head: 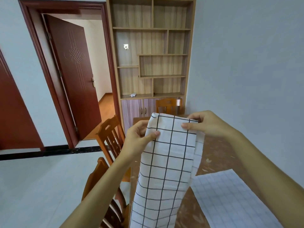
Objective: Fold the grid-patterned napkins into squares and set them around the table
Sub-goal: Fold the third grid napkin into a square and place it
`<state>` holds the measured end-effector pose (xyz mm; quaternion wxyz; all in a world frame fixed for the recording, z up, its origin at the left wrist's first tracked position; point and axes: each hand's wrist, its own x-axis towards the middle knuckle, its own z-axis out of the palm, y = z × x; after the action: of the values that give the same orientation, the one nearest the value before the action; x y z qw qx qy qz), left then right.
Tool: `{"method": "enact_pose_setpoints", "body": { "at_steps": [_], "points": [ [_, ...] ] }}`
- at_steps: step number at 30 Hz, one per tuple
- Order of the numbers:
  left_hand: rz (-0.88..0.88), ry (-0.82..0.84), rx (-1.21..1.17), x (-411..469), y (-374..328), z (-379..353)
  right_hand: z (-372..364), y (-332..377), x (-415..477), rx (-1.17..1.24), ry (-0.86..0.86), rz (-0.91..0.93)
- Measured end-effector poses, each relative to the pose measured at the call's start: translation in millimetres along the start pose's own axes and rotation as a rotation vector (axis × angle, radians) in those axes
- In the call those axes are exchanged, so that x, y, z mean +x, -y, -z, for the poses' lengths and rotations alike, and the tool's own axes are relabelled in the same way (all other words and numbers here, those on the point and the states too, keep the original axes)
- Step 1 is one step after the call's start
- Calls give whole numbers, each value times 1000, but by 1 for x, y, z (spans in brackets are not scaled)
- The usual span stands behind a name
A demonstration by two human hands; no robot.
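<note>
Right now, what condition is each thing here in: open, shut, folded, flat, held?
Held napkin: doubled lengthwise, hanging in the air.
Left hand: pinching its top left edge.
Right hand: pinching its top right corner.
Second napkin: lying flat on the table.
Door: open.
Cabinet doors: shut.

Showing as soft matt woven cloth, white with thin black grid lines: the held napkin. Lying flat at near right, a second napkin, paler, its grid faint, cloth too. Gleaming faintly, the brown table, smooth with a light mottled pattern. Looking like varnished orange wood, the chairs. Appearing matt, pale wood-grain laminate, the far shelving.
</note>
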<state>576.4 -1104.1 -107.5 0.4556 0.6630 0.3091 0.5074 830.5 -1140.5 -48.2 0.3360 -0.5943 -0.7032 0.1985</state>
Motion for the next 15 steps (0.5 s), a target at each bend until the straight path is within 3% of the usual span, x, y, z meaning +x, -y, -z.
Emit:
{"method": "enact_pose_setpoints", "body": {
  "at_steps": [3, 8, 12, 15],
  "points": [
    [-28, 26, 56, 3, -10, 1, -4, 3, 0, 69, -9, 37],
    [-122, -87, 51, 4, -26, 3, -9, 10, 1, 288, -86, 76],
    [-101, -192, -43, 5, -31, 10, -22, 2, -1, 407, -135, -88],
    [-79, -229, -28, 7, -32, 15, -34, 2, -3, 514, -95, -86]
  ]
}}
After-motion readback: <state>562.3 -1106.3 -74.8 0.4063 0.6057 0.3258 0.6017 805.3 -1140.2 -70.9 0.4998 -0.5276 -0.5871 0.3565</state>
